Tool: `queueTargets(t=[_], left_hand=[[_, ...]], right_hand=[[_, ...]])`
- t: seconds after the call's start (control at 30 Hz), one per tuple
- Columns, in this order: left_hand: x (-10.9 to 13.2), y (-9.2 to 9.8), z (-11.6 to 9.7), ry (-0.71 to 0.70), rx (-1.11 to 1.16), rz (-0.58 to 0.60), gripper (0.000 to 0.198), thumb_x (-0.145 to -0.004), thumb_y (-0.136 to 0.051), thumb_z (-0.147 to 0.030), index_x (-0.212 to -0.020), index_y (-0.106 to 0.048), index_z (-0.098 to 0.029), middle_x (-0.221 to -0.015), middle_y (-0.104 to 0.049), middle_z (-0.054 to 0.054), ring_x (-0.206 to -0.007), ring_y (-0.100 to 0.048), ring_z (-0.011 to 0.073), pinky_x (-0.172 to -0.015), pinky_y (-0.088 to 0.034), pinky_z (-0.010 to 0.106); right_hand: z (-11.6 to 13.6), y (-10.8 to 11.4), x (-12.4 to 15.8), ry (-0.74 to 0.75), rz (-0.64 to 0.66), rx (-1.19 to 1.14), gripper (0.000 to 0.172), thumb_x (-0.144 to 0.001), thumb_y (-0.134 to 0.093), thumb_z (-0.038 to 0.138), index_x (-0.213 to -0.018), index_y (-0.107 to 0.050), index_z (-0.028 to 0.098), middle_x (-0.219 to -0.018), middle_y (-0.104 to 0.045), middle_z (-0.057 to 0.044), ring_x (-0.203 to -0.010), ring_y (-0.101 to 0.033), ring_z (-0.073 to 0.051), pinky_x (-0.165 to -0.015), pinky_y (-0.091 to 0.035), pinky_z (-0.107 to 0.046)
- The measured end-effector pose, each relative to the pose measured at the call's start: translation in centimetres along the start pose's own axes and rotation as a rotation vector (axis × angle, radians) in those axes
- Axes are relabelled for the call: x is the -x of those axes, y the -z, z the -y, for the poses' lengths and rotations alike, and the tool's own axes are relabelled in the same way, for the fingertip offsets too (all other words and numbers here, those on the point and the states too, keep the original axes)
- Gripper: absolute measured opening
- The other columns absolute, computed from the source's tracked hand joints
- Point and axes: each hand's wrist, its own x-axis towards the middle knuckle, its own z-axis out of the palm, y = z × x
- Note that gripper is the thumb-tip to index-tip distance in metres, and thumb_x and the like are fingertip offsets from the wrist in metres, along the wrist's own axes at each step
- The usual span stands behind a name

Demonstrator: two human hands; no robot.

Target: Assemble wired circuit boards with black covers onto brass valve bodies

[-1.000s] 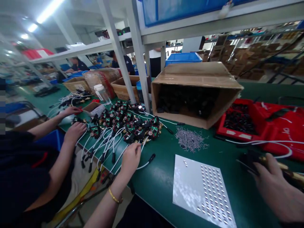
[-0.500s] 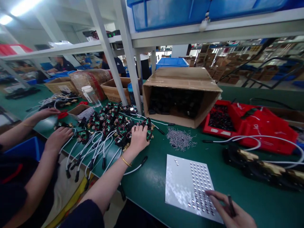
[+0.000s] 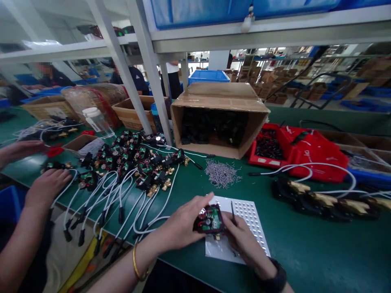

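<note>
My left hand [image 3: 186, 221] grips a black-housed unit [image 3: 210, 219] with a green circuit board, red wires and a brass fitting below. My right hand [image 3: 244, 240] is at the unit's right side, its fingers closed around a thin dark stick-like tool [image 3: 233, 211] that points up; the exact kind is unclear. Beneath both hands lies a white sheet [image 3: 218, 250] with rows of shiny round dots, partly covered. To the left are several similar circuit-board units [image 3: 143, 167] in a heap, with white cables [image 3: 120, 183] trailing over the table edge.
A pile of small metal pins [image 3: 222, 174] lies beyond the sheet. Behind stand an open cardboard box [image 3: 220, 95] and a red bin [image 3: 270, 148] of small dark parts. Black units with brass fittings [image 3: 324, 201] are at right. A co-worker's hand [image 3: 49, 187] rests at left.
My left hand has taken a unit from the heap and brought it right, over the sheet. My right hand has moved from the dots up to the unit. The view has turned slightly right.
</note>
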Motion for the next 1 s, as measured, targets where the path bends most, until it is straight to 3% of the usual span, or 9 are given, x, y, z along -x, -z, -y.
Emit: queueTargets(t=[0.07, 0.17, 0.3, 0.37, 0.53, 0.67, 0.77, 0.87, 1.0], left_hand=[[0.1, -1.4, 1.8, 0.121, 0.175, -0.093, 0.086, -0.065, -0.066, -0.011, -0.136, -0.020, -0.030, -0.123, -0.050, 0.006, -0.110, -0.051, 0.0207, -0.097, -0.042, 0.039], [0.0, -3.5, 3.7, 0.275, 0.359, -0.208, 0.076, -0.067, -0.062, -0.009, -0.133, -0.029, -0.026, -0.120, -0.055, 0.006, -0.101, -0.057, 0.0184, -0.094, -0.046, 0.039], [0.4, -5.4, 3.7, 0.369, 0.296, -0.321, 0.044, -0.075, -0.053, -0.015, -0.118, -0.050, -0.021, -0.117, -0.058, 0.007, -0.107, -0.055, 0.0207, -0.099, -0.040, 0.043], [1.0, -6.0, 3.0, 0.348, 0.220, -0.348, 0.039, -0.080, -0.047, -0.019, -0.118, -0.051, -0.021, -0.124, -0.054, 0.007, -0.118, -0.047, 0.0212, -0.105, -0.033, 0.045], [2.2, -7.7, 1.4, 0.377, 0.221, -0.406, 0.074, -0.071, -0.063, -0.028, -0.134, -0.026, -0.020, -0.143, -0.026, 0.012, -0.133, -0.024, 0.0273, -0.109, -0.022, 0.048], [1.6, -9.2, 1.6, 0.498, 0.292, -0.561, 0.081, -0.062, -0.070, -0.018, -0.130, -0.025, -0.021, -0.136, -0.035, 0.011, -0.126, -0.035, 0.0267, -0.106, -0.028, 0.045], [1.0, -9.5, 2.4, 0.474, 0.310, -0.594, 0.067, -0.064, -0.068, -0.018, -0.122, -0.034, -0.020, -0.126, -0.044, 0.010, -0.117, -0.044, 0.0249, -0.103, -0.033, 0.043], [1.1, -9.0, 3.2, 0.372, 0.360, -0.588, 0.056, -0.068, -0.067, -0.023, -0.116, -0.039, -0.020, -0.125, -0.045, 0.010, -0.118, -0.044, 0.0243, -0.102, -0.033, 0.043], [1.7, -7.5, 3.6, 0.170, 0.559, -0.430, 0.051, -0.067, -0.071, -0.023, -0.110, -0.044, -0.020, -0.126, -0.045, 0.010, -0.120, -0.042, 0.0248, -0.102, -0.034, 0.040]], right_hand=[[-1.2, -0.1, 0.5, -0.081, -0.010, -0.150, 0.044, -0.072, -0.060, 0.055, -0.087, -0.061, 0.013, -0.058, -0.052, 0.000, -0.044, -0.043, -0.008, -0.041, -0.036, -0.018], [-2.8, -0.5, 1.4, -0.096, -0.080, -0.196, 0.047, -0.070, -0.060, 0.057, -0.092, -0.059, 0.015, -0.055, -0.050, 0.002, -0.041, -0.043, -0.009, -0.040, -0.036, -0.019], [-3.4, -1.2, 2.1, -0.024, -0.173, -0.044, 0.042, -0.076, -0.055, 0.052, -0.096, -0.059, 0.014, -0.063, -0.059, -0.003, -0.056, -0.057, -0.017, -0.051, -0.048, -0.027], [-3.4, -1.5, 2.3, 0.027, -0.199, 0.043, 0.039, -0.079, -0.054, 0.046, -0.100, -0.058, 0.014, -0.074, -0.064, -0.007, -0.070, -0.062, -0.021, -0.065, -0.051, -0.033], [-3.9, -2.3, 2.9, 0.152, -0.192, 0.295, 0.033, -0.080, -0.050, 0.025, -0.111, -0.056, 0.016, -0.103, -0.064, -0.011, -0.092, -0.060, -0.025, -0.085, -0.046, -0.040], [-3.8, -2.9, 3.3, 0.246, -0.151, 0.428, 0.030, -0.079, -0.044, 0.014, -0.103, -0.061, 0.017, -0.100, -0.064, -0.010, -0.093, -0.058, -0.023, -0.084, -0.045, -0.037], [-2.9, -2.7, 3.8, 0.261, -0.089, 0.458, 0.026, -0.081, -0.043, 0.016, -0.098, -0.062, 0.016, -0.096, -0.064, -0.010, -0.089, -0.058, -0.022, -0.082, -0.045, -0.035], [-2.1, -0.9, 4.8, 0.172, -0.088, 0.380, 0.028, -0.088, -0.042, 0.031, -0.097, -0.064, 0.016, -0.084, -0.065, -0.008, -0.079, -0.060, -0.021, -0.075, -0.046, -0.033], [-2.6, 4.1, 6.7, 0.112, -0.401, 0.149, 0.061, -0.088, -0.022, 0.058, -0.086, -0.065, 0.015, -0.073, -0.061, -0.007, -0.064, -0.055, -0.016, -0.060, -0.045, -0.028]])
